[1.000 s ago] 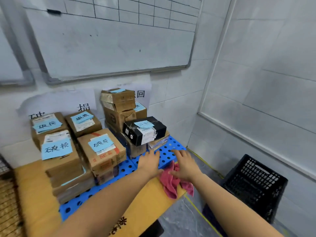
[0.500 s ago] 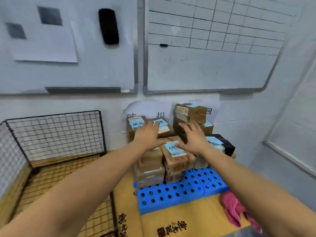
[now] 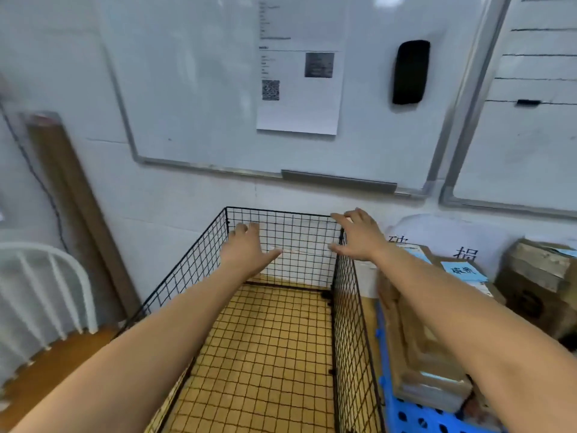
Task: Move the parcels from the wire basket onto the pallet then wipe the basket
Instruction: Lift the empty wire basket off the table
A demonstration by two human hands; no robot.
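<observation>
While both arms reach forward over the wire basket (image 3: 346,339), the left hand (image 3: 246,250) hangs above its far end, grip spread and holding nothing. The right hand (image 3: 359,237) is at the basket's far right corner, grip likewise spread and empty. Its fingertips sit right at the top wire, but I cannot tell whether they touch it. Through the mesh floor a yellowish worktop (image 3: 265,332) shows. Just beside the basket's right wall lies the blue pallet (image 3: 415,415), cut off by the bottom edge, with the parcels (image 3: 402,339) stacked on it. The right forearm covers part of the stack and blur smears the rest, so I cannot count them. A pale blue note (image 3: 465,270) on one parcel carries handwriting too blurred to read. Behind the basket a whiteboard (image 3: 203,89) hangs on the wall, with a printed sheet (image 3: 299,114) and a black eraser (image 3: 409,71) on it. Left of the basket a white barred frame (image 3: 84,285) runs out of view.
</observation>
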